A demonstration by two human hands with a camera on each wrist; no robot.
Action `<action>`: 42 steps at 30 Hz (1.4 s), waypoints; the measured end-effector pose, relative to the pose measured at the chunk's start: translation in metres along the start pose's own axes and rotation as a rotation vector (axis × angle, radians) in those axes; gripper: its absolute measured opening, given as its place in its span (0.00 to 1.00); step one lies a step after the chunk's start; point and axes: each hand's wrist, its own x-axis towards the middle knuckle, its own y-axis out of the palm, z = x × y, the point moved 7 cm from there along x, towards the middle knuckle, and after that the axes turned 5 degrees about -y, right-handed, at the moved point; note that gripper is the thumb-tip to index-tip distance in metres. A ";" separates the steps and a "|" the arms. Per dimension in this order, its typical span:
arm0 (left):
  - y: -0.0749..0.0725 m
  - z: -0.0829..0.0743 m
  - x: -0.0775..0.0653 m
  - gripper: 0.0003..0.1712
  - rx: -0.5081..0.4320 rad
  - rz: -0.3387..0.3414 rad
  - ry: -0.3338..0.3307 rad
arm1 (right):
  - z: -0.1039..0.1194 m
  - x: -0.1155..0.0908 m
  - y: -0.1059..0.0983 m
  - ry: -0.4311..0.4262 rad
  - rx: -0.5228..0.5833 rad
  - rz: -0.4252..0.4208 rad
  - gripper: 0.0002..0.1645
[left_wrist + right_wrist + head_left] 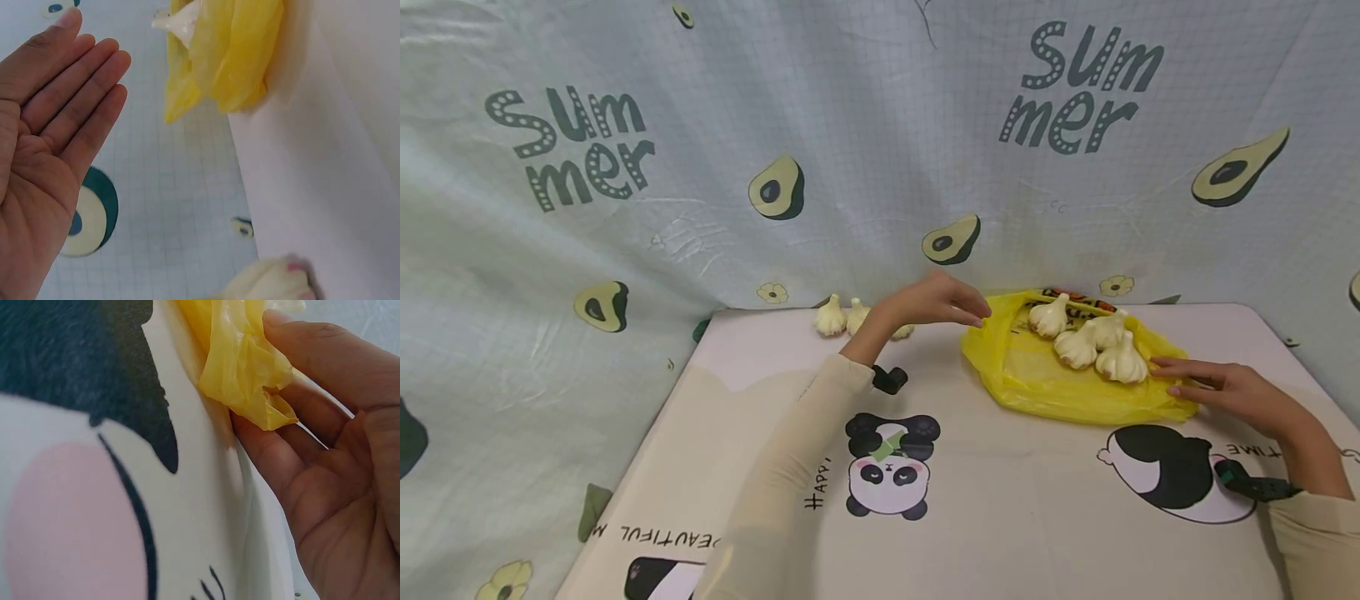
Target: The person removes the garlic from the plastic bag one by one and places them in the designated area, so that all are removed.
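Observation:
A yellow plastic bag lies spread on the table at the right of the head view. Several garlic bulbs rest on it in a cluster. My right hand holds the bag's right edge, with the thumb on one side and fingers behind the plastic in the right wrist view. My left hand hovers by the bag's left edge. Its palm is bare and its fingers are extended in the left wrist view. More garlic bulbs sit at the back of the table, partly hidden behind the left forearm.
The table wears a pale cover printed with a panda and other cartoon figures. Behind it hangs a curtain with avocado prints, close against the table's back edge. Dark wrist devices show on both arms.

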 end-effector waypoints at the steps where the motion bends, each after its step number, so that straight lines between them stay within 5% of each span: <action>1: 0.003 -0.001 0.003 0.19 -0.008 0.008 -0.003 | -0.001 -0.001 0.000 0.002 0.012 -0.002 0.30; 13: 0.031 -0.016 0.038 0.18 0.029 0.016 -0.018 | -0.001 -0.007 0.001 -0.002 0.065 -0.014 0.30; 22: 0.045 -0.030 0.060 0.17 0.008 0.026 0.041 | -0.002 -0.009 0.001 0.002 0.020 -0.009 0.31; 32: 0.055 -0.034 0.087 0.20 -0.090 0.008 -0.068 | 0.001 -0.012 0.002 -0.014 0.031 -0.013 0.29; 42: 0.063 -0.027 0.111 0.21 -0.197 -0.020 -0.080 | 0.001 -0.008 0.002 0.029 0.070 0.017 0.32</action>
